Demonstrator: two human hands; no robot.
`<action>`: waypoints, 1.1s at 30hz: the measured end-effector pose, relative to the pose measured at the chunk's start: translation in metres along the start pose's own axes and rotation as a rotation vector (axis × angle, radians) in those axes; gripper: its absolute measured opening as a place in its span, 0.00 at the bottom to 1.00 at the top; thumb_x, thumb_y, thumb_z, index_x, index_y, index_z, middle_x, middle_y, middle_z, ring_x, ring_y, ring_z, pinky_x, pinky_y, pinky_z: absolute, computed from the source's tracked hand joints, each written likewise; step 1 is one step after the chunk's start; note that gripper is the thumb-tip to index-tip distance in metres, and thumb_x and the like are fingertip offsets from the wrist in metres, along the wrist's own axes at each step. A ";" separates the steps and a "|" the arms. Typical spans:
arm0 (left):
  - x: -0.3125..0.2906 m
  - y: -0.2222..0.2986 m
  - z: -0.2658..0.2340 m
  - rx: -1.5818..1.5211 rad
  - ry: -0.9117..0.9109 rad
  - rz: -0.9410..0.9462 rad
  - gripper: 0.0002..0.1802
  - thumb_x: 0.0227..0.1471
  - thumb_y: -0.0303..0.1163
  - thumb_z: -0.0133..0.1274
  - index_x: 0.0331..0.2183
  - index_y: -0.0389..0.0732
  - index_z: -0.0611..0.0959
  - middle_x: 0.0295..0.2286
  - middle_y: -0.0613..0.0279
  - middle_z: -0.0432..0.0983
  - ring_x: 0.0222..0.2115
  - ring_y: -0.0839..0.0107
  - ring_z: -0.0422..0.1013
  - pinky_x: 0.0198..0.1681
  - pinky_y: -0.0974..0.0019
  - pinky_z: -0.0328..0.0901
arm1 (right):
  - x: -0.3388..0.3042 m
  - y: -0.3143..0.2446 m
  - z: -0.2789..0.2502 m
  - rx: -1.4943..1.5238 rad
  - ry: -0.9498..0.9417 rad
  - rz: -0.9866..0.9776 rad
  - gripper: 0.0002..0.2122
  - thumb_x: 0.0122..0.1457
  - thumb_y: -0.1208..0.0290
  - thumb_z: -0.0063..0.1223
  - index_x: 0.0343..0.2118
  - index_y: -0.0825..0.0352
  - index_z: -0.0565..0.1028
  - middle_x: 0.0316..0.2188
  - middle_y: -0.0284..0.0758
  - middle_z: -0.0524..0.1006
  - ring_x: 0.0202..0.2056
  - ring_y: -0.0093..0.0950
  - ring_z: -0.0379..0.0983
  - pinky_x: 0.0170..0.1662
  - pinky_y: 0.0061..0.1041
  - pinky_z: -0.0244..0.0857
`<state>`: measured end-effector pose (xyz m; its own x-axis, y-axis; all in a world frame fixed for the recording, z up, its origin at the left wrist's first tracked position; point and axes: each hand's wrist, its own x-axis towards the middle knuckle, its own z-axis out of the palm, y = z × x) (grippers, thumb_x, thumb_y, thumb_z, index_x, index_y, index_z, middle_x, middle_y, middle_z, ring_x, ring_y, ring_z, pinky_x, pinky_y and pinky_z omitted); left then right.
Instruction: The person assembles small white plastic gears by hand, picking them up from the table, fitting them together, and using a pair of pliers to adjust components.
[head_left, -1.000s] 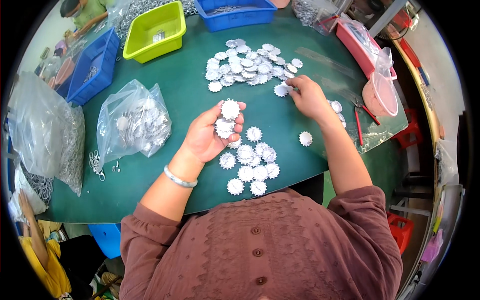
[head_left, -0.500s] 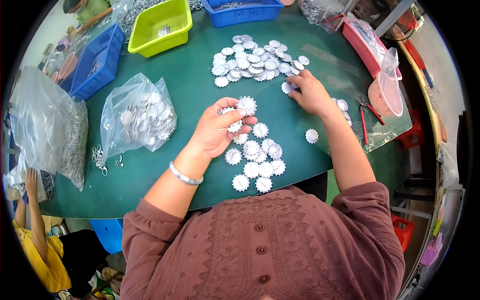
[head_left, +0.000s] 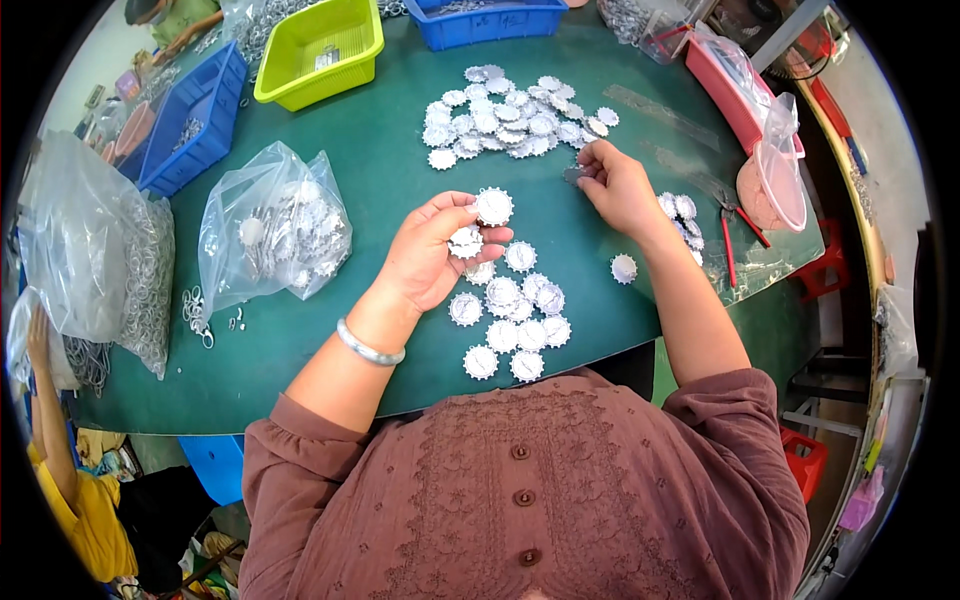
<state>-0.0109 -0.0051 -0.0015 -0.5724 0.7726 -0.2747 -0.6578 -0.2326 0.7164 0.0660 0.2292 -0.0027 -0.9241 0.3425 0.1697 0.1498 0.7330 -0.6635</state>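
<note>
My left hand (head_left: pixel 425 255) is closed around a few silvery, bottle-cap-shaped metal discs (head_left: pixel 494 207), the top one pinched by thumb and fingertips with its face up. My right hand (head_left: pixel 622 190) pinches another disc (head_left: pixel 574 174) by its edge, tilted and looking dark, just below a heap of the same notched discs (head_left: pixel 510 122). Between my arms lies a loose spread of discs (head_left: pixel 530 337) with printed faces. A single disc (head_left: pixel 623 268) rests beside my right forearm, and a small cluster of discs (head_left: pixel 684 207) lies just past it.
Red-handled pliers (head_left: pixel 730 245) lie at the right near a pink basket (head_left: pixel 772 190). Left stand a clear bag of discs (head_left: pixel 285 235) and a bag of metal rings (head_left: pixel 148 290). Yellow-green (head_left: pixel 325 85) and blue bins (head_left: pixel 490 24) stand at the back. A person in yellow (head_left: pixel 90 520) is at lower left.
My right hand has tipped its disc up from lying pale and flat. My left thumb has slid back toward the top disc's edge, baring its face. The person in yellow has shifted left.
</note>
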 end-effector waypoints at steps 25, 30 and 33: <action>-0.003 -0.005 0.007 0.105 0.044 -0.024 0.14 0.48 0.30 0.47 0.39 0.38 0.73 0.29 0.61 0.71 0.26 0.74 0.67 0.22 0.73 0.62 | -0.028 -0.063 0.018 0.945 -0.150 0.204 0.06 0.47 0.80 0.49 0.29 0.72 0.69 0.24 0.31 0.71 0.24 0.17 0.68 0.27 0.15 0.63; -0.004 -0.008 0.008 0.128 0.020 0.064 0.14 0.49 0.30 0.47 0.40 0.38 0.74 0.28 0.64 0.71 0.24 0.77 0.66 0.21 0.74 0.60 | -0.039 -0.070 0.040 0.537 -0.015 -0.175 0.08 0.47 0.81 0.49 0.32 0.72 0.69 0.28 0.30 0.70 0.27 0.16 0.68 0.31 0.15 0.63; -0.002 -0.008 0.005 0.121 0.026 0.066 0.13 0.50 0.29 0.46 0.39 0.38 0.74 0.27 0.65 0.71 0.24 0.78 0.66 0.21 0.75 0.60 | -0.041 -0.072 0.043 0.685 -0.093 -0.168 0.08 0.48 0.81 0.50 0.33 0.72 0.69 0.30 0.30 0.69 0.28 0.17 0.67 0.31 0.15 0.62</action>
<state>-0.0024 -0.0018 -0.0032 -0.6258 0.7421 -0.2402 -0.5557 -0.2081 0.8049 0.0779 0.1373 0.0071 -0.9460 0.1835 0.2672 -0.2237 0.2271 -0.9478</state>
